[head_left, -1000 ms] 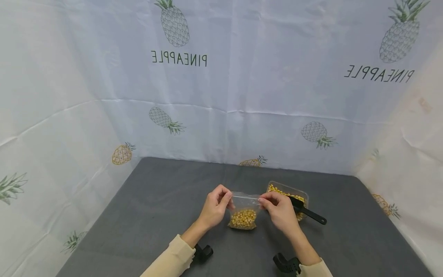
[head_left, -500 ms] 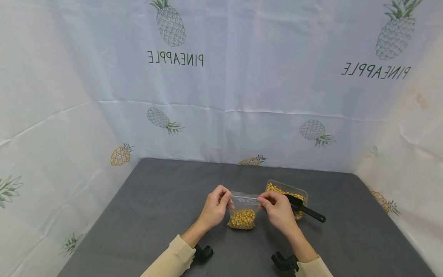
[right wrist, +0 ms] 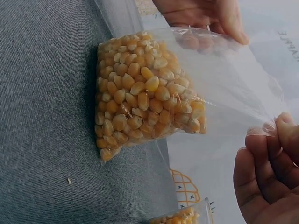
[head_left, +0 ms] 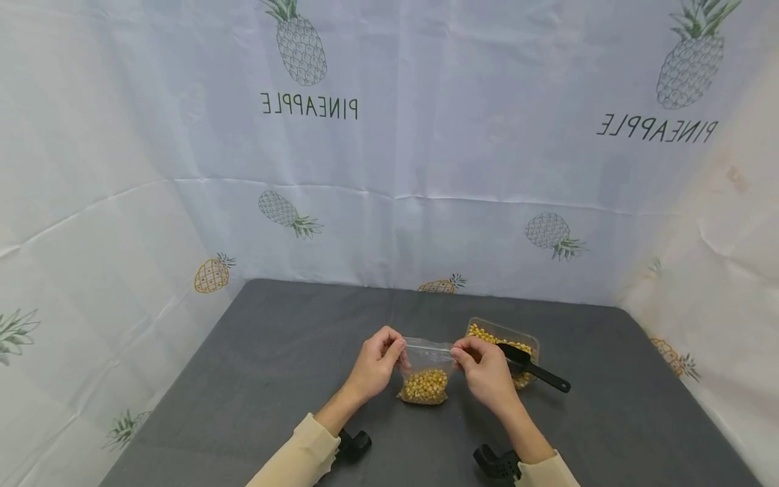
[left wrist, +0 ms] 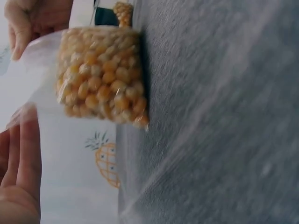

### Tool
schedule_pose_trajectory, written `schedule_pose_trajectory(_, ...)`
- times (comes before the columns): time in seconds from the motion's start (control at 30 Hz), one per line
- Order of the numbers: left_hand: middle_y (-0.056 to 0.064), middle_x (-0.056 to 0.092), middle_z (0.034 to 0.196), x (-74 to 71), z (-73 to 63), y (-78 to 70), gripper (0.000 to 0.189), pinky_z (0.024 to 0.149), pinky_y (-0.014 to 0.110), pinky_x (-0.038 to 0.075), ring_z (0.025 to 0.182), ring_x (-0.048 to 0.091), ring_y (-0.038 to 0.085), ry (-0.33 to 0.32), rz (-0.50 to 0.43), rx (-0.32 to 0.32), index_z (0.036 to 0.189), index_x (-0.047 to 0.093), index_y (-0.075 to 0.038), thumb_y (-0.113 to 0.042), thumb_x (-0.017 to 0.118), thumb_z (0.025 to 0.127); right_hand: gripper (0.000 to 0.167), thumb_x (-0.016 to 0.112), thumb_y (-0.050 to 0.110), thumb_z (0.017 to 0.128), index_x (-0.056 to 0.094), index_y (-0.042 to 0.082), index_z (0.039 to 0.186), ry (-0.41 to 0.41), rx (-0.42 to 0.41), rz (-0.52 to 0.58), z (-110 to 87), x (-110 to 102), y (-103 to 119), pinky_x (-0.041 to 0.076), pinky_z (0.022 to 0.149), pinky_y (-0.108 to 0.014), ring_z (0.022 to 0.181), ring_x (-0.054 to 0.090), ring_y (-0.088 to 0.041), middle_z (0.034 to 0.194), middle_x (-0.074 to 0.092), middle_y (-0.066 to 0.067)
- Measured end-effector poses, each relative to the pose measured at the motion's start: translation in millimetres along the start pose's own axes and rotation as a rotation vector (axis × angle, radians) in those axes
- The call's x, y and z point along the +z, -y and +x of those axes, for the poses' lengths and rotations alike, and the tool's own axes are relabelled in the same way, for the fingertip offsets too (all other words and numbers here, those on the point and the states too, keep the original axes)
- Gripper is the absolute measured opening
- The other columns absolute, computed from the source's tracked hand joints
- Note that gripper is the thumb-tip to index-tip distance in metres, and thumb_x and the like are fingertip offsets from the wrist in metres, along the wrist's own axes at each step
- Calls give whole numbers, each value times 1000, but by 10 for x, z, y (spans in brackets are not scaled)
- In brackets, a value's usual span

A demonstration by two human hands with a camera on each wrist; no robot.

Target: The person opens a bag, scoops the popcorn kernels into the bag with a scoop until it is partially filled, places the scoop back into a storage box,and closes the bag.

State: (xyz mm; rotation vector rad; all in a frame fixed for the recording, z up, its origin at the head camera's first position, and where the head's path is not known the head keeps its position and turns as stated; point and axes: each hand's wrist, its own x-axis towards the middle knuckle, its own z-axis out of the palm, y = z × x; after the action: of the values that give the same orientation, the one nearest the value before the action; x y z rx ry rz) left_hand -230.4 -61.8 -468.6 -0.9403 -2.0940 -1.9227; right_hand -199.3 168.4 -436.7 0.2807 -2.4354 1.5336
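Note:
A clear zip bag (head_left: pixel 424 385) part filled with yellow corn kernels (right wrist: pixel 140 93) stands upright on the grey table between both hands. My left hand (head_left: pixel 374 364) pinches the bag's top left corner between thumb and fingers. At the opposite top corner my right hand (head_left: pixel 485 370) pinches the plastic the same way, and the top edge is stretched between them. In the right wrist view, creases in the plastic run toward the right thumb and fingertips. The kernels fill the lower part of the bag, seen close in the left wrist view (left wrist: pixel 100 74).
Behind the right hand stands a clear plastic tub (head_left: pixel 533 337) of corn kernels, with a black scoop (head_left: pixel 535 368) lying across it, handle toward the right. A small crumb (right wrist: pixel 69 181) lies on the grey table (head_left: pixel 292 325). A white pineapple-print curtain (head_left: pixel 389 135) surrounds the table's far side.
Both hands keep their pinch on the bag's top corners. The whole view has shifted slightly; otherwise the bag, tub and scoop look the same.

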Motion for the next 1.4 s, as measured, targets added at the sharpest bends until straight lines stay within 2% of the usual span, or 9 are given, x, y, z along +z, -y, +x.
schedule_pose_trajectory(0.17,27,60,88,-47,18,-20,17,68,42,60,72,68,32,34,-77,-46,106,56,6,-9,51,107,11,66,3,97,68,7,87,-3,-13,-6,-2,22,-10,48,61,-29,69,60,-30,75,61,-6)
schedule_pose_trajectory(0.4,22,66,95,-18,87,-3,14,64,46,59,69,66,41,80,-28,-76,109,66,3,-9,66,100,9,67,3,97,68,6,88,-12,-10,1,-20,34,-3,49,61,-28,70,60,-30,75,61,-5)
schedule_pose_trajectory(0.5,26,67,95,-3,95,-13,14,63,48,59,68,65,43,90,-26,-78,106,68,2,-10,67,99,9,67,4,97,68,6,89,-12,-3,9,-31,37,4,49,60,-28,70,61,-30,75,61,-5)
schedule_pose_trajectory(0.6,30,66,93,3,92,-21,13,61,45,58,65,65,37,84,-12,-65,103,70,1,-11,67,100,9,67,5,98,69,6,89,-10,0,12,-37,36,5,49,61,-29,70,61,-29,75,61,-5)
schedule_pose_trajectory(0.73,28,67,92,6,84,-27,13,60,40,58,63,65,26,72,27,-34,102,70,0,-12,66,100,9,67,6,98,69,6,89,-4,-7,9,-34,33,2,49,61,-29,69,61,-28,75,61,-5)
schedule_pose_trajectory(0.8,27,68,92,10,83,-25,14,60,40,58,63,65,25,63,45,-32,101,71,0,-13,66,101,8,67,5,97,69,5,89,0,-12,7,-29,31,2,49,61,-29,69,61,-28,75,61,-5)
schedule_pose_trajectory(1.03,27,68,93,30,77,-32,15,61,45,58,65,64,40,39,47,-50,102,70,3,-12,66,101,8,69,9,97,69,3,93,25,-17,3,-20,9,15,50,63,-28,71,61,-28,77,62,-4)
schedule_pose_trajectory(1.27,28,68,95,52,80,-33,13,61,54,56,67,63,47,32,30,-72,103,68,9,-3,63,101,16,69,20,99,70,9,110,88,-26,44,-24,-13,12,51,68,-29,77,60,-18,93,64,-6)
schedule_pose_trajectory(1.4,28,68,94,69,89,-125,13,62,58,55,68,62,51,39,27,-84,103,67,11,-1,62,100,16,72,20,97,70,10,110,111,-59,44,-20,-5,0,52,69,-29,82,61,-15,99,65,-4)
